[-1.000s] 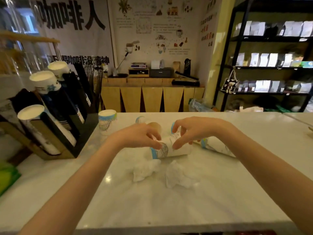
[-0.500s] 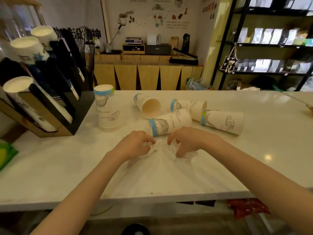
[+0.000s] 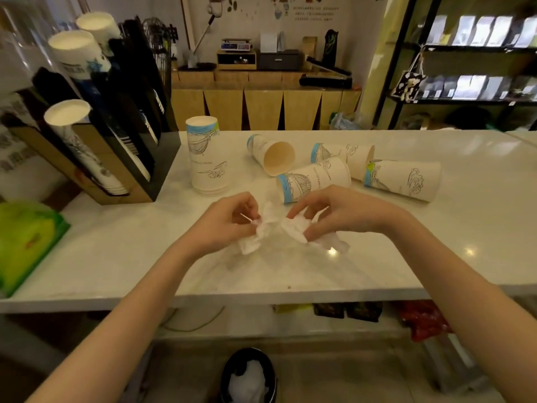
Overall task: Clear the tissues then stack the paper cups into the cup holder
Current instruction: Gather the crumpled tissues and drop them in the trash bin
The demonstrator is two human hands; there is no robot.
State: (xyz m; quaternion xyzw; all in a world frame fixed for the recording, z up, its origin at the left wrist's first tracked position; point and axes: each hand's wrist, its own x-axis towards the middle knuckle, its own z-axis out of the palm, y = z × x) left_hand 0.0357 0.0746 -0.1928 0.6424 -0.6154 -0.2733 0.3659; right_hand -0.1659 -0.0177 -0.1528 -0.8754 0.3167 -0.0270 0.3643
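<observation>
Crumpled white tissues (image 3: 274, 228) are pinched between the fingers of the left hand (image 3: 225, 223) and right hand (image 3: 334, 212) just above the white surface (image 3: 465, 228), near four toppled paper cups (image 3: 402, 180), with the cup holder (image 3: 96, 135) seen at far left

1. Two bare hands over the counter: the left hand (image 3: 225, 225) and the right hand (image 3: 338, 213).
2. Two crumpled white tissues: one at the left fingers (image 3: 255, 237), one under the right hand (image 3: 328, 242).
3. Four white paper cups with blue rims lying on their sides: (image 3: 271, 155), (image 3: 312, 180), (image 3: 345, 158), (image 3: 404, 180).
4. One upright stack of the same printed paper cups (image 3: 206, 158); the number within it cannot be told.
5. One black and brown slanted cup holder (image 3: 96, 120), showing three white cup stacks: (image 3: 66, 114), (image 3: 71, 43), (image 3: 97, 21).
6. One black round bin (image 3: 248, 373) below the counter.
7. One green packet (image 3: 26, 239) at the left edge.
</observation>
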